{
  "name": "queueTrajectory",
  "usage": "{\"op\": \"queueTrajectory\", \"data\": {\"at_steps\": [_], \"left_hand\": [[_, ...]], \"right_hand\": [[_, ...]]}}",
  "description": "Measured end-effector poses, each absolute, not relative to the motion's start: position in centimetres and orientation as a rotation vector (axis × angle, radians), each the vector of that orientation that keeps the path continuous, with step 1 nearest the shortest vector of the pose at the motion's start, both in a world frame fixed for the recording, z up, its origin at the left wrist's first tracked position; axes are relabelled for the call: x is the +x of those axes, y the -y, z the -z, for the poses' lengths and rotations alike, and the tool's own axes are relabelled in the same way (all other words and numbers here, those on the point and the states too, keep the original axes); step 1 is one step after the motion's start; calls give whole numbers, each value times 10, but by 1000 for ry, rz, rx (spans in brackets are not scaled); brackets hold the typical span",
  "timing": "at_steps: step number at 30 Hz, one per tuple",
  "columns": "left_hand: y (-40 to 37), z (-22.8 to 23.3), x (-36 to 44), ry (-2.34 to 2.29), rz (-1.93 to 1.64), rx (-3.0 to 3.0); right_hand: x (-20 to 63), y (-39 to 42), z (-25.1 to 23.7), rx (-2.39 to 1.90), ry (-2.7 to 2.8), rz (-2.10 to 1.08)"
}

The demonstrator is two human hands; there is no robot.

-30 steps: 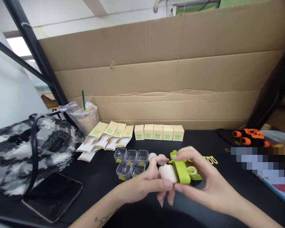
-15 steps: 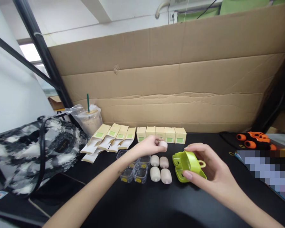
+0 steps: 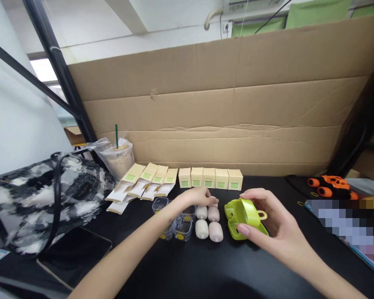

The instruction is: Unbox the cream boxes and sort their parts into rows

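Left hand (image 3: 198, 197) likely placing smooth, rounded cream-and-pink pieces (image 3: 202, 229).
Right hand (image 3: 276, 226): fingers clamped on glossy lime-green case (image 3: 251, 214); left grip unclear (partly hidden); next probably needs gentle release.

Black tabletop (image 3: 180, 272) is carrying items across its width. At left, shaggy black-and-white handbag (image 3: 25, 199) resting; dark tablet-like slab (image 3: 77, 253) lying just beside it. Toward back, bagged drink cup (image 3: 120, 160) standing, opened cartons (image 3: 149, 176) with white flaps overlapping before it. Five small cartons (image 3: 209, 178) standing in row to their right. In middle, clear cups (image 3: 183, 232) with yellow stickers clustering; cream and pinkish rounded cases (image 3: 202, 229) lying beside them. Lime-green case (image 3: 238, 235) resting farther right. Orange-wheeled toy car (image 3: 333, 182) sitting at back right, blue-edged pixelated item (image 3: 350, 232) lying nearer.
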State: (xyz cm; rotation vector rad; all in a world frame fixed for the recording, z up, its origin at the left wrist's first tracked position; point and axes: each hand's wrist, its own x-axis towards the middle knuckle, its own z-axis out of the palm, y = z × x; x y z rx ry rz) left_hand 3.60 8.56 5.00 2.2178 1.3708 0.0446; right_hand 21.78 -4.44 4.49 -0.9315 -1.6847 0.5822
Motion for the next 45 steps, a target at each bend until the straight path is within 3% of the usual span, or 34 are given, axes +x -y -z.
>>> {"op": "queueTrajectory", "data": {"at_steps": [9, 16, 28, 31, 38, 45], "left_hand": [[-35, -67, 31, -1261, -723, 2156], [19, -48, 27, -725, -750, 1439], [27, -22, 22, -687, -789, 1134], [26, -25, 20, -680, -829, 1135], [26, -26, 22, -688, -883, 1150], [27, -23, 23, -671, -959, 1166]], "right_hand": [[220, 37, -41, -947, 1924, -274], [211, 40, -25, -899, 2023, -267], [205, 45, -21, -830, 2095, -149], [203, 47, -24, -968, 1892, -327], [198, 40, -26, -973, 1415, -1153], [196, 40, -17, -986, 1377, -1224]]}}
